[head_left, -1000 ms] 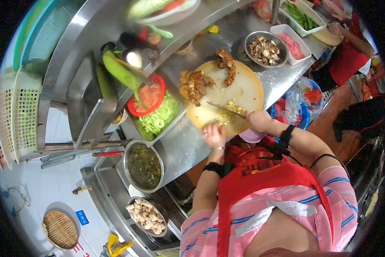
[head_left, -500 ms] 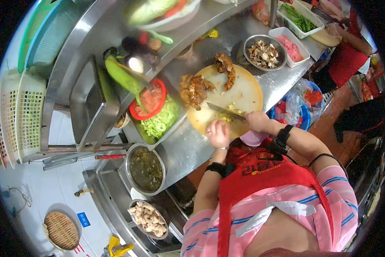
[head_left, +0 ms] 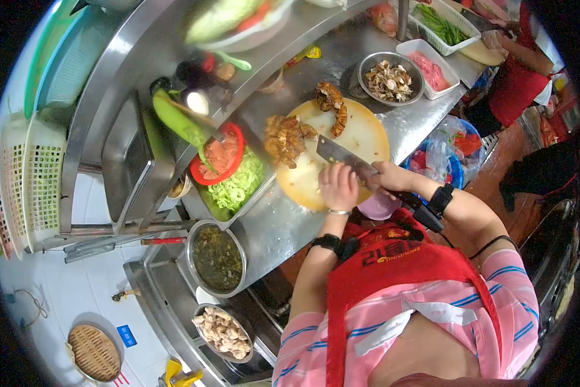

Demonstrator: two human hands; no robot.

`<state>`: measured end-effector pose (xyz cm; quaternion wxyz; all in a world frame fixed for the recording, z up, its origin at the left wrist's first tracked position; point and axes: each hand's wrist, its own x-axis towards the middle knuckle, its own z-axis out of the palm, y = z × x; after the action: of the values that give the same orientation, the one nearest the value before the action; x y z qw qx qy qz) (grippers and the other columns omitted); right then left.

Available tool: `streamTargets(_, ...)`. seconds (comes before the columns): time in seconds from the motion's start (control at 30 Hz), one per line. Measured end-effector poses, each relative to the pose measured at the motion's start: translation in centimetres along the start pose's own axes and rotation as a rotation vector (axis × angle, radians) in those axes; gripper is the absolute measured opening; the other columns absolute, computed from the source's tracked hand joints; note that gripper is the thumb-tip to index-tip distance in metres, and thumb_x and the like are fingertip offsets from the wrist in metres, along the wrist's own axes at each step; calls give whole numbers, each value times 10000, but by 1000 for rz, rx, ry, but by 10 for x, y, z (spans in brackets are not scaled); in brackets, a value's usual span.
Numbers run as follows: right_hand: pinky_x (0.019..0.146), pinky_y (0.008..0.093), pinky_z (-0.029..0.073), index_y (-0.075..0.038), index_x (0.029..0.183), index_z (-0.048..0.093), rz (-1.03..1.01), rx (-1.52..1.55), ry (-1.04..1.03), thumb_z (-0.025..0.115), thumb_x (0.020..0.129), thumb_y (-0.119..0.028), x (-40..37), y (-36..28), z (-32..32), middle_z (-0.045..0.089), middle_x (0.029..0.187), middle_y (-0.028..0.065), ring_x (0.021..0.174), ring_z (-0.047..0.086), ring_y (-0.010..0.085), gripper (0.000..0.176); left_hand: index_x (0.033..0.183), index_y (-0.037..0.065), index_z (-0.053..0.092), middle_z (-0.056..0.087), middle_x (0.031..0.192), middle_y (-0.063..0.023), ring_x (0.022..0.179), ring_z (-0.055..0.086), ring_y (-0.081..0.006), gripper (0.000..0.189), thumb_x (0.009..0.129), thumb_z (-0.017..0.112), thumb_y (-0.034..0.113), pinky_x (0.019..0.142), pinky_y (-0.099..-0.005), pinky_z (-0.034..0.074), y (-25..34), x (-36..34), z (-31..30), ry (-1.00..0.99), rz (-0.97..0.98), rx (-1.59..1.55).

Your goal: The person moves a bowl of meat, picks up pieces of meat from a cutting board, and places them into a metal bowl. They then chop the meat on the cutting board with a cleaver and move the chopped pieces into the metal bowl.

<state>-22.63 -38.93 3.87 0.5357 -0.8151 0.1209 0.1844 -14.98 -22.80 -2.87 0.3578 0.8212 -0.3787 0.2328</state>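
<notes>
A round yellowish cutting board (head_left: 367, 132) lies on the steel counter. My right hand (head_left: 390, 177) is closed round the handle of a cleaver (head_left: 345, 157), whose blade is raised over the board and points up and left. My left hand (head_left: 338, 186) is against the lower part of the blade, at the board's near edge; what its fingers hold, if anything, is hidden. Brown, ridged cooked pieces (head_left: 287, 140) lie at the board's left edge, and a curved brown strip (head_left: 332, 103) sits at its far edge. A pink bowl (head_left: 379, 205) is just below the board.
Beyond the board are a bowl of sliced mushrooms (head_left: 389, 82) and a tray of pink meat (head_left: 430, 69). Shredded greens (head_left: 238, 186) and a red basket (head_left: 238, 158) stand left. A steel shelf (head_left: 251, 84) overhangs the counter. A co-worker's arm (head_left: 525, 55) shows upper right.
The cleaver has lifted and turned, and the small yellow pieces by its blade no longer show. My left hand has moved right and up to the blade. The view has shifted slightly.
</notes>
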Motion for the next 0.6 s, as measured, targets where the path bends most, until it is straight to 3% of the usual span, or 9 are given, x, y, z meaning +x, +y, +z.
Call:
streamTargets(0.1,352,294,383,81,983,407,97,134,-67,445,834,-107,-12,-8,-1,479,496,80,344,473,180,243,873,57,556,559,921,-94,930,500,-287,130,757,544,115,857,-427,378,-17,-2,13,-11,-23,280)
streamTargets(0.2,349,288,382,77,987,398,129,226,-115,441,829,-101,-17,-3,-6,479,497,82,346,472,174,241,865,63,556,569,878,-80,906,505,-275,126,749,553,111,851,-423,382,-30,-10,11,23,-88,233)
streamTargets(0.27,348,287,385,75,987,397,119,245,-77,443,826,-98,-17,-2,-5,479,497,86,347,473,172,241,862,73,563,558,951,-93,939,489,-282,119,750,558,112,872,-411,363,-7,-3,-2,35,-52,158)
streamTargets(0.33,349,287,386,78,982,395,100,254,-62,440,825,-93,-16,-7,-4,478,498,84,345,471,170,237,853,81,561,531,982,-89,955,480,-275,113,743,563,111,875,-417,356,16,2,-8,-130,142,-44)
streamTargets(0.4,349,287,388,81,977,392,80,259,-46,436,823,-88,-17,-10,-4,476,498,83,343,468,167,232,845,83,555,509,997,-83,954,475,-274,108,740,557,108,871,-418,351,6,-10,3,-128,186,-40)
streamTargets(0.47,374,314,412,48,950,426,92,204,27,456,802,-93,-19,-9,-4,506,515,104,370,502,217,206,840,84,554,516,975,-85,941,475,-280,99,742,546,96,860,-410,350,-13,-22,12,-82,35,204)
streamTargets(0.5,374,314,412,48,950,426,92,203,31,456,802,-93,-18,2,-2,506,515,104,370,502,217,206,828,76,556,522,964,-88,932,473,-287,85,746,543,90,848,-408,350,-19,-23,8,-44,-29,165)
streamTargets(0.57,441,356,458,-15,903,489,-277,-626,374,510,773,-161,-10,32,4,574,618,127,492,578,277,196,824,71,557,525,955,-90,931,474,-289,81,749,547,97,847,-411,349,-30,-21,-7,2,-82,133)
streamTargets(0.6,441,356,458,-15,903,489,-275,-623,374,510,773,-161,-14,30,3,574,618,127,492,578,277,196,821,66,558,527,947,-92,929,474,-291,79,752,552,104,845,-414,347,-33,-20,-15,44,-139,106)
